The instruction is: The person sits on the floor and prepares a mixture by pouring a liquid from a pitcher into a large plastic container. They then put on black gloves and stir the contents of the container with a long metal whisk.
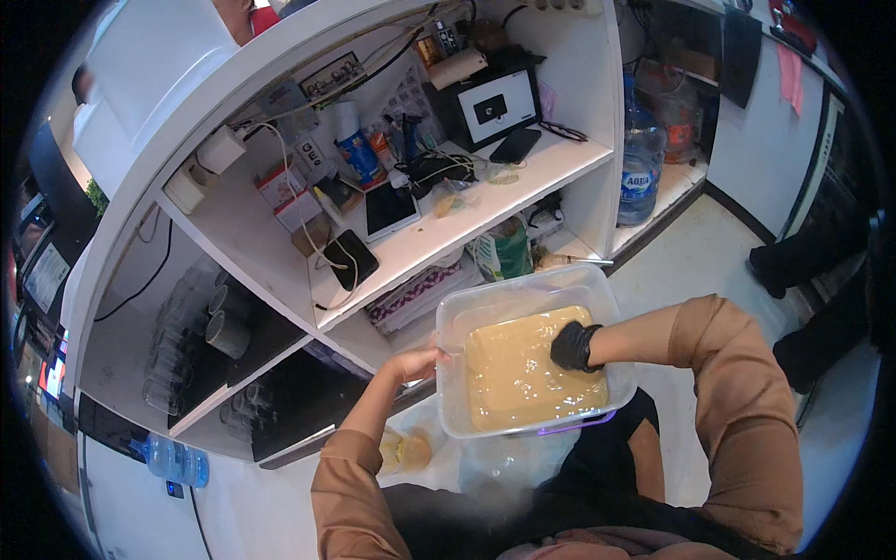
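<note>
A clear plastic tub (453, 413) holds a thick, pale yellow-brown liquid mixture (514, 371) with a glossy, bubbly surface. My left hand (420, 362) is bare and grips the tub's left side wall; part of its fingers is hidden by the wall. My right hand (575, 346), in a black glove, is dipped into the mixture near the tub's right side. Its fingers are below the surface, so whether they hold anything cannot be seen. A purple handle (577, 424) shows at the tub's near edge. Below and left of the tub stands a clear container (407, 449) with yellowish contents.
Beyond the tub, a white shelf unit (462, 220) holds a small safe (497, 105), a tablet (390, 208), phones and cables. A large water bottle (640, 168) stands right of it. Another person's dark-clad legs (815, 259) are at the right. Glasses (227, 329) fill the left shelves.
</note>
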`<state>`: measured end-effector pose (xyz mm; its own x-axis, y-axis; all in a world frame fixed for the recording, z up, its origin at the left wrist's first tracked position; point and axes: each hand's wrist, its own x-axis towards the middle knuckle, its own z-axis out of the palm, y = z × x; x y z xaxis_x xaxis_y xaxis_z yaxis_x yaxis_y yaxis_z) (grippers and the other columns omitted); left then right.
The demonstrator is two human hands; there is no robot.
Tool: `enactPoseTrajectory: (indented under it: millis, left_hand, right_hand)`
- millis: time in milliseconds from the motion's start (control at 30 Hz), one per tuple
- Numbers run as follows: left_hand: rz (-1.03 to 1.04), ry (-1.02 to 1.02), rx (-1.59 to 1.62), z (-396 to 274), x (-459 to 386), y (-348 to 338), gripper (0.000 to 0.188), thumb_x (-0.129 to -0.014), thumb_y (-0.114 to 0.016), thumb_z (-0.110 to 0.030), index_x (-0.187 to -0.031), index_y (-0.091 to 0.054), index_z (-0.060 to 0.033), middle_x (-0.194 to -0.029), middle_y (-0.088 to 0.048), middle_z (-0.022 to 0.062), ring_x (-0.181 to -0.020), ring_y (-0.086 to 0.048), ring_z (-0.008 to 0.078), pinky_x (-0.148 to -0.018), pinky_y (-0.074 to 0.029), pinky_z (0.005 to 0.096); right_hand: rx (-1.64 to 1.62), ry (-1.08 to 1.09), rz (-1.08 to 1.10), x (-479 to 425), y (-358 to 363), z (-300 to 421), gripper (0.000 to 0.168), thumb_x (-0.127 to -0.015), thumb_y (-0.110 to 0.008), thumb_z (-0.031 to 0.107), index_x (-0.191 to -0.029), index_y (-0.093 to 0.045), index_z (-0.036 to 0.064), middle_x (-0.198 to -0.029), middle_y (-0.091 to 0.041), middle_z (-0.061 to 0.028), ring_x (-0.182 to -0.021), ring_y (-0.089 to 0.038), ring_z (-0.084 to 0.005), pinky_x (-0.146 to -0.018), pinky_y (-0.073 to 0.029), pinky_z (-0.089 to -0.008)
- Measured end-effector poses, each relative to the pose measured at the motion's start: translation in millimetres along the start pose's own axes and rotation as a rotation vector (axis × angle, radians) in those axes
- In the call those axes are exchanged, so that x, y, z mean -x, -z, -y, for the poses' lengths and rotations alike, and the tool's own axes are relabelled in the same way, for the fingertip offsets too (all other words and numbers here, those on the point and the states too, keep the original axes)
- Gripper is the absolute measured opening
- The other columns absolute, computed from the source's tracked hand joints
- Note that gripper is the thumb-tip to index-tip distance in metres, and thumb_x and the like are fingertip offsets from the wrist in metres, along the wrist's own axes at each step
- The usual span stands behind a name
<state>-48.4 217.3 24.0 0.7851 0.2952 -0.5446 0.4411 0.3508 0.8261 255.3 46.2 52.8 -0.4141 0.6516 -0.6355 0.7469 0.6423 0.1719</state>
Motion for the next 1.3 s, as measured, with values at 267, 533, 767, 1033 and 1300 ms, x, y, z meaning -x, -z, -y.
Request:
enactPoseTrajectory:
  millis: [267, 533, 767, 1033, 1300]
  left_hand:
    - [0.026, -0.039, -0.013, -1.2, -4.2, -5.2, 0.088, -0.076, -0.062, -0.030, -0.145, -0.011, -0.0102, -0.143, -0.034, 0.0140, -0.131, -0.034, 0.0280, -0.110, -0.023, 0.0438]
    - [-0.031, -0.042, 0.024, -1.9, -9.1, -7.0, 0.077, -0.078, -0.059, -0.026, -0.143, -0.022, -0.0088, -0.141, -0.037, 0.0127, -0.126, -0.041, 0.0262, -0.107, -0.029, 0.0424]
    - [-0.004, 0.022, 0.006, -0.6, -5.6, 4.6, 0.088, -0.077, -0.061, -0.030, -0.146, -0.007, -0.0166, -0.144, -0.031, 0.0109, -0.129, -0.036, 0.0256, -0.108, -0.027, 0.0434]
    - [0.057, -0.002, -0.007, -5.9, -0.1, 2.9, 0.094, -0.078, -0.062, -0.028, -0.146, 0.002, -0.0214, -0.145, -0.029, 0.0134, -0.129, -0.035, 0.0267, -0.108, -0.027, 0.0441]
    - [0.057, 0.000, 0.055, -12.8, 4.6, -5.0, 0.093, -0.076, -0.065, -0.027, -0.146, -0.004, -0.0267, -0.140, -0.032, 0.0057, -0.127, -0.036, 0.0200, -0.103, -0.031, 0.0398]
  right_hand:
    - [-0.224, -0.088, -0.419, -7.6, -7.3, -15.2, 0.021, -0.074, -0.054, 0.022, -0.078, -0.069, 0.008, -0.080, -0.068, -0.0124, -0.073, -0.067, -0.0291, -0.057, -0.052, -0.0430]
    - [-0.338, -0.134, -0.048, -10.5, -28.0, 21.8, 0.030, -0.081, -0.049, 0.020, -0.098, -0.069, 0.005, -0.099, -0.067, -0.0150, -0.094, -0.065, -0.0292, -0.080, -0.050, -0.0458]
    - [-0.334, -0.128, -0.418, -38.7, 13.3, 2.8, 0.020, -0.073, -0.055, 0.017, -0.076, -0.069, 0.003, -0.074, -0.066, -0.0187, -0.065, -0.066, -0.0325, -0.054, -0.052, -0.0411]
    - [-0.416, 0.036, -0.104, -40.4, -18.4, 24.9, 0.025, -0.076, -0.052, 0.016, -0.087, -0.069, 0.002, -0.090, -0.067, -0.0181, -0.086, -0.065, -0.0334, -0.075, -0.051, -0.0423]
    - [-0.316, -0.225, -0.266, -36.0, 11.0, -24.8, 0.021, -0.073, -0.058, 0.021, -0.076, -0.068, 0.003, -0.073, -0.066, -0.0161, -0.069, -0.066, -0.0322, -0.057, -0.052, -0.0426]
